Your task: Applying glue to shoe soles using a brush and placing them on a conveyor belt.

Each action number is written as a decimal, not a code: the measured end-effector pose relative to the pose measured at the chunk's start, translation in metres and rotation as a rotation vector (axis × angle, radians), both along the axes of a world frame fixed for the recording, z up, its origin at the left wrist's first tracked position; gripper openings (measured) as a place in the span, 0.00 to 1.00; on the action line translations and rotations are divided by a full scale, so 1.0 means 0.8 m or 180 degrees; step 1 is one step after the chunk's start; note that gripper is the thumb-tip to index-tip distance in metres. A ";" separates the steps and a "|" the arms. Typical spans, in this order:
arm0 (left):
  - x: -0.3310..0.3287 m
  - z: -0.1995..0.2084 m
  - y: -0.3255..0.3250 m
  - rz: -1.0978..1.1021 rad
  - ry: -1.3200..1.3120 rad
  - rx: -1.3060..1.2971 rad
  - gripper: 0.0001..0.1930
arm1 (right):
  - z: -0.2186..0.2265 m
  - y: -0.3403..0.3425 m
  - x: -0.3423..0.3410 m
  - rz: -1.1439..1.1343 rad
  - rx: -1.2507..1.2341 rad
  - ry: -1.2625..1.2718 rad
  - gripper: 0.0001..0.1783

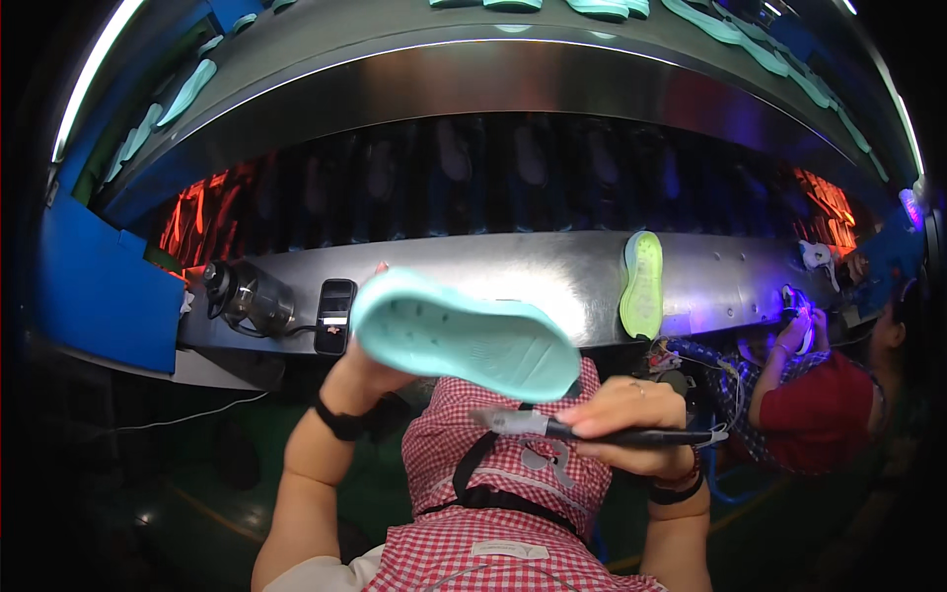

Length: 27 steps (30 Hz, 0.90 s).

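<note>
A pale teal shoe sole is raised over the front of my apron, its hollow inner side showing. My left hand is closed on its left end from below; the sole hides most of those fingers. In my right hand, thumb and fingers close round a slim black-handled tool. The tool's silver-grey head tapers to the left, just under the sole's lower edge, and I cannot make out whether it is a brush or a blade.
Ahead runs a metal bench with a yellow-green sole, a black tray and a dark glassy jug-like vessel. Above it, a belt carries several teal soles. At right a co-worker handles something under violet light.
</note>
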State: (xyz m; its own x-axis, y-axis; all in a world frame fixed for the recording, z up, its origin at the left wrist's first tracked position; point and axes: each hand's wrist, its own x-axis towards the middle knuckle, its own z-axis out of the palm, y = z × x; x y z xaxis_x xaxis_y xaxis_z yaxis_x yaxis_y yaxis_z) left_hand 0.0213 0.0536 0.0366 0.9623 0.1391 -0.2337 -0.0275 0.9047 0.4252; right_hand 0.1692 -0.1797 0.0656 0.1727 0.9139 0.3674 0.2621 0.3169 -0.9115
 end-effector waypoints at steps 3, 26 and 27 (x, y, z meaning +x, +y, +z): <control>0.020 -0.049 -0.026 0.0190 -0.0171 -0.0039 0.46 | -0.019 0.017 -0.008 -0.0816 -0.0371 -0.0049 0.13; 0.029 -0.048 -0.060 0.1211 -0.0537 0.0033 0.47 | -0.028 0.048 -0.038 -0.0177 0.0215 0.0030 0.12; 0.029 -0.046 -0.058 0.1128 -0.0502 0.0026 0.47 | -0.028 0.043 -0.037 -0.0147 0.0383 0.0297 0.12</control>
